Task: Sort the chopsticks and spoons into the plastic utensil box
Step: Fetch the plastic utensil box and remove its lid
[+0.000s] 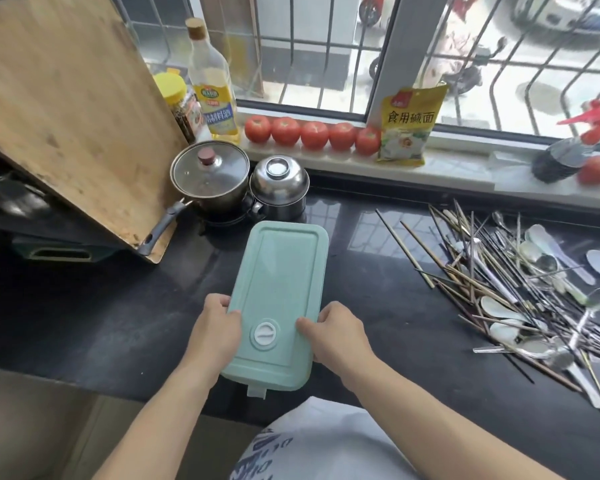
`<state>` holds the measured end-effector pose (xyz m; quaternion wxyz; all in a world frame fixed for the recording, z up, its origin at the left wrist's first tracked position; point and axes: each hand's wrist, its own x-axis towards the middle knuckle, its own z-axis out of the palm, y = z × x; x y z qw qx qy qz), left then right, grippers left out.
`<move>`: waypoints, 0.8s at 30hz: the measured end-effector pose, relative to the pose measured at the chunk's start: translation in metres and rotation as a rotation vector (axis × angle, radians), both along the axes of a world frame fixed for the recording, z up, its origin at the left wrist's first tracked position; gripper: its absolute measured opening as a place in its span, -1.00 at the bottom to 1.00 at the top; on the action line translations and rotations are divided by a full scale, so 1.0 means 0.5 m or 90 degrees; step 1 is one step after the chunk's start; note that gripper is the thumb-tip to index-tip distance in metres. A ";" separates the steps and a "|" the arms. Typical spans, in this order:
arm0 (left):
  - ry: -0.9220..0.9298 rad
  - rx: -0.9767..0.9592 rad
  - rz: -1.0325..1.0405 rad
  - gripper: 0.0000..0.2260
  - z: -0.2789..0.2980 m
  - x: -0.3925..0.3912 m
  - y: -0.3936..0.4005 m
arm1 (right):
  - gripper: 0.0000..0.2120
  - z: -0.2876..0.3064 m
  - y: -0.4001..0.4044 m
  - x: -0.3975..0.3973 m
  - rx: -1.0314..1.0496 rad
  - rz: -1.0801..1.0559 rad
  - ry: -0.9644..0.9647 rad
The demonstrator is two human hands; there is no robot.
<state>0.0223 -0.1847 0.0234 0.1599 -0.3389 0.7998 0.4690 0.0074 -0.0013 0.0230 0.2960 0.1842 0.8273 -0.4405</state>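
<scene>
**Lidded box gripped at both sides, utensils not yet sorted**

Pale green rectangular plastic utensil box (278, 289) lying flat on the dark glossy stone table (84, 306), lid still on, near end just over the table edge. Left hand (215, 330) curled round the near left edge, fingers (219, 301) wrapped over the rim. Right hand (336, 332) gripping the opposite edge, thumb pressed on the lid top, other fingers tucked round the side. Between the two thumbs, a small round white vent knob (266, 336) set in the lid.

Probably light and stiff: thin moulded plastic with rounded corners, a raised frame on the lid, matte rather than slick. Best held just so, by the long sides near one end. Lid likely to lift from the small tab (257, 391) below the fingers at the near end. Little risk of breakage, though an empty box may skid on the polished table.

Well to the right of the right-hand fingers, a tangled heap of long thin wooden and dark chopsticks (492, 271), mixed with white ceramic and shiny metal spoons (520, 323). Sticks rigid, light and prone to rolling; best pinched in bundles at mid-length. Ceramic spoons smooth and chippable, metal ones slippery; handles the natural hold.
</scene>
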 end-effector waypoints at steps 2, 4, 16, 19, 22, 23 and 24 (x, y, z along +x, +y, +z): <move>-0.005 0.005 -0.013 -0.87 0.010 -0.004 0.001 | -0.78 0.014 0.001 -0.001 -0.048 -0.007 0.008; 0.011 0.010 -0.010 -0.85 0.022 -0.011 0.004 | -0.79 0.037 0.006 -0.009 -0.123 -0.054 0.024; 0.490 -0.131 -0.067 -0.72 0.055 -0.020 0.153 | -0.72 0.162 0.292 -0.065 -0.033 -0.161 0.316; 0.526 -0.072 -0.069 -0.70 0.063 -0.039 0.234 | -0.73 0.065 0.293 -0.040 0.294 0.019 0.270; 0.517 -0.054 -0.070 -0.68 0.078 -0.029 0.300 | -0.74 -0.035 0.241 -0.015 0.395 0.170 0.162; 0.511 -0.063 -0.071 -0.69 0.078 -0.017 0.314 | -0.72 -0.065 0.225 -0.011 0.356 0.200 0.143; 0.508 -0.079 -0.066 -0.70 0.077 0.000 0.325 | -0.70 -0.085 0.209 -0.008 0.292 0.225 0.138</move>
